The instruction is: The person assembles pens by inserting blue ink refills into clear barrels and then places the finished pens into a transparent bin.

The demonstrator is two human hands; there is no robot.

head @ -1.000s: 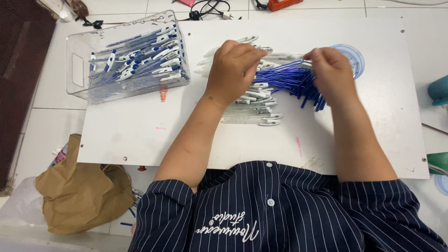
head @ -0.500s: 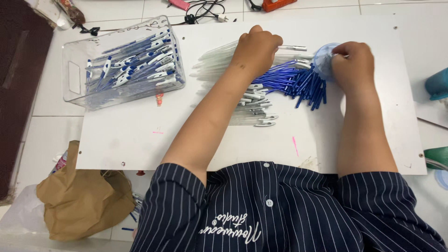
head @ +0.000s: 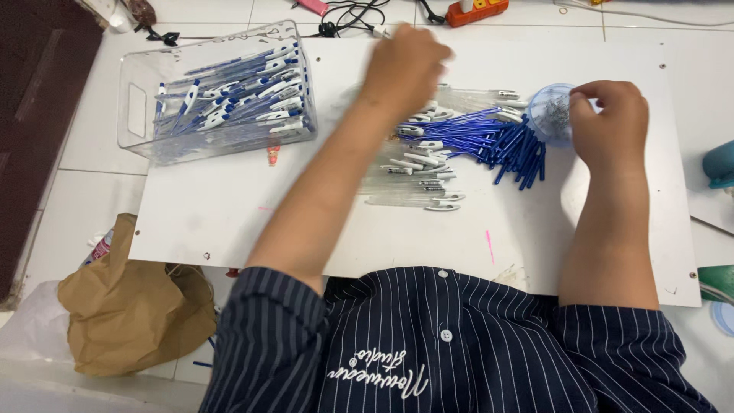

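Note:
My left hand (head: 405,69) is blurred with motion, reaching over a heap of clear pen barrels (head: 417,172) at the far side of the white board (head: 229,214); what it holds I cannot make out. My right hand (head: 608,122) rests beside a small round clear cup (head: 552,113) of tiny metal parts, fingertips pinched at its rim. Between the hands lies a bundle of blue pen refills (head: 489,141).
A clear plastic bin (head: 218,92) of assembled blue-and-white pens stands at the board's far left. A brown paper bag (head: 130,313) lies on the tiled floor at left. Cables and an orange power strip (head: 478,11) lie beyond the board. A teal object (head: 719,164) sits at right.
My left hand moved up and away from the pen pile toward the board's far edge. My right hand shifted right from the refills to the small cup.

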